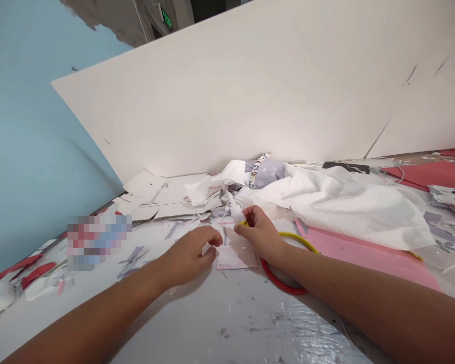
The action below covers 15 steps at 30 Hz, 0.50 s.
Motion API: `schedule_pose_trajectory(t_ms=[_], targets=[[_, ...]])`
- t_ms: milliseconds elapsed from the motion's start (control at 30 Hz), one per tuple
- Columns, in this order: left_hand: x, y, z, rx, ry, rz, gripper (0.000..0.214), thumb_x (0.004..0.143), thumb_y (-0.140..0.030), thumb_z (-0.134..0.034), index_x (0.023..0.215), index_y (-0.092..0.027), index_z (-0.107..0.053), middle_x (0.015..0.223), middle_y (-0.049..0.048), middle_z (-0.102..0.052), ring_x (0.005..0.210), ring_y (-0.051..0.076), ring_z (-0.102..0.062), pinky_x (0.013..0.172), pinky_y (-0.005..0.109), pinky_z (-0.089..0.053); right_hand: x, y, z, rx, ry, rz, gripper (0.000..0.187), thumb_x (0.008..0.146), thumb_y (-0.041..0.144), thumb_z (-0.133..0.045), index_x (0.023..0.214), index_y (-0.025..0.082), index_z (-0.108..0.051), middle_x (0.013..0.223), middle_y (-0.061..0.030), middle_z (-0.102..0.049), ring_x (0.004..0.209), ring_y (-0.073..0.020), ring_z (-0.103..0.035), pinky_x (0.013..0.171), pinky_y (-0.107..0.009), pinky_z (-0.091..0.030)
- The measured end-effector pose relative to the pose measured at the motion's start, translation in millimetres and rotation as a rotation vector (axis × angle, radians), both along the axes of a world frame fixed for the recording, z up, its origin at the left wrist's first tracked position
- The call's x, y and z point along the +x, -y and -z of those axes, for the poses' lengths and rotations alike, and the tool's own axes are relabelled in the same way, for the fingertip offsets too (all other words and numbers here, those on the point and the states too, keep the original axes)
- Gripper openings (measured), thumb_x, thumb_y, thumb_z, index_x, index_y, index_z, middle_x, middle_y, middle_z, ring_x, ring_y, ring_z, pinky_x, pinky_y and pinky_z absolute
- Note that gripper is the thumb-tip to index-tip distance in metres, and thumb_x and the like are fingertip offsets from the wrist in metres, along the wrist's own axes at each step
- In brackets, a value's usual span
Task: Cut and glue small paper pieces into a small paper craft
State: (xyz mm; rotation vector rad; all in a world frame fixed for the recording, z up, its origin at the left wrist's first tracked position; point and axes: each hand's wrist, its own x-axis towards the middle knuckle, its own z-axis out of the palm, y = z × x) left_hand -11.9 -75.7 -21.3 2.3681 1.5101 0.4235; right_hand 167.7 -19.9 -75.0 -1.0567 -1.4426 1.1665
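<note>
I have the right hand closed around a small white squeeze bottle, thumb on one side and fingers on the other, with the narrow nozzle tilted up and away from me. A yellow label band shows just above my thumb; it carries dark marks, but my grip covers most of it and I can't read a brand.

My left hand is loosely curled, thumb and fingertips close together with a small gap behind them, right by the left edge of a pink-and-white square piece. I can't tell whether those fingertips pinch anything. The piece lies flat on the pale table, between my hands, with the bottle above its far side.

A loop, red on the near side and yellow on the far, is partly hidden by my right forearm. Beyond it lie a pink sheet and rumpled white material, with lavender flower-print fabric near the white board. Up top, a green-lit sign bears characters too small for me to make out.
</note>
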Motion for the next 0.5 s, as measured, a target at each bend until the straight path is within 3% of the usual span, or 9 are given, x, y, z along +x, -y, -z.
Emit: schedule_pose_trajectory(t_ms=[133,300,500], targets=[[-7,18,13.9,0.133,-0.056,0.171,0.036,0.075,-0.009,-0.040,0.106,-0.023,-0.052,0.109,0.0035,-0.059,0.103,0.018,-0.051,0.090,0.032,-0.040,-1,-1,1.3,0.001,0.001,0.002,0.025,0.063,0.024,-0.057,0.086,0.022,-0.047,0.070,0.0040,-0.052,0.063,-0.0133,-0.047,0.056,-0.025,-0.037],[-12,24,29.6,0.185,-0.093,0.133,0.038,0.078,-0.011,-0.040,0.112,-0.024,-0.051,0.117,0.0041,-0.057,0.110,0.019,-0.048,0.093,0.034,-0.039,-1,-1,2.3,0.008,0.013,0.007,0.025,0.063,0.024,-0.058,0.086,0.023,-0.046,0.071,0.0044,-0.051,0.062,-0.0129,-0.047,0.057,-0.025,-0.037],[-12,24,32.2,0.195,-0.070,0.139,0.033,0.080,-0.012,-0.039,0.108,-0.022,-0.053,0.112,0.0044,-0.060,0.107,0.020,-0.051,0.092,0.035,-0.041,-1,2,1.8,0.022,0.064,-0.013,0.024,0.065,0.025,-0.058,0.087,0.023,-0.047,0.071,0.0043,-0.050,0.064,-0.0136,-0.047,0.058,-0.026,-0.038]])
